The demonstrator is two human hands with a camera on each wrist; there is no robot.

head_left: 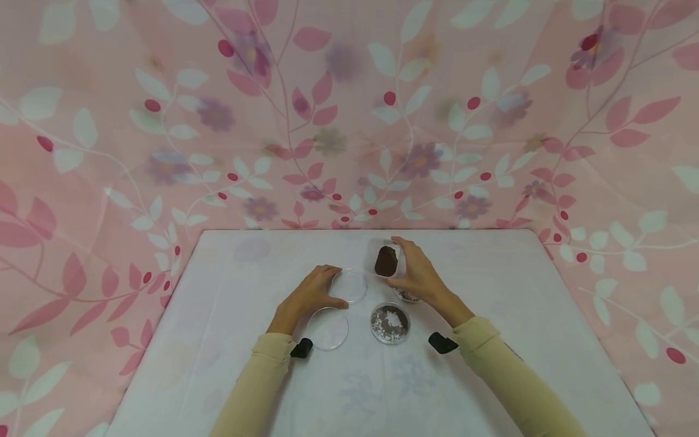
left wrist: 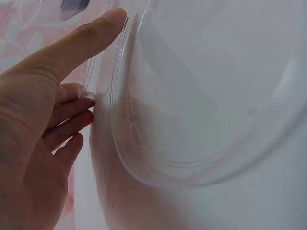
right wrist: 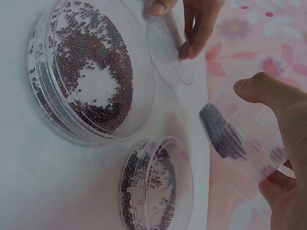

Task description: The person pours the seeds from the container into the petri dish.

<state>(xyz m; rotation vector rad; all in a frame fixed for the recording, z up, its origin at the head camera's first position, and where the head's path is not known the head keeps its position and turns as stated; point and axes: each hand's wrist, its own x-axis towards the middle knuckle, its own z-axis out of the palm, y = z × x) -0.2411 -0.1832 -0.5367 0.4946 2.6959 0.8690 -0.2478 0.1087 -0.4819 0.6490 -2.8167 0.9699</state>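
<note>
My left hand (head_left: 310,295) pinches the edge of a clear petri dish (right wrist: 168,57) between thumb and fingers, low over the cloth. A second clear petri dish (head_left: 329,331) lies close to the left wrist, large in the left wrist view. My right hand (head_left: 423,276) grips a clear plastic tub (head_left: 371,250) by its sides, at the back of the group. Inside the tub, small dark brown grains (right wrist: 221,134) are gathered in a heap; the tub looks tilted. One petri dish of dark grains (right wrist: 160,187) sits partly hidden beneath the right hand in the head view.
Another petri dish of dark grains (head_left: 390,325), with a bare white patch in the middle, stands in front of the right hand. A white cloth (head_left: 218,291) covers the table. Behind rises a pink floral curtain (head_left: 349,121). Black wrist mounts (head_left: 442,343) sit by both sleeves.
</note>
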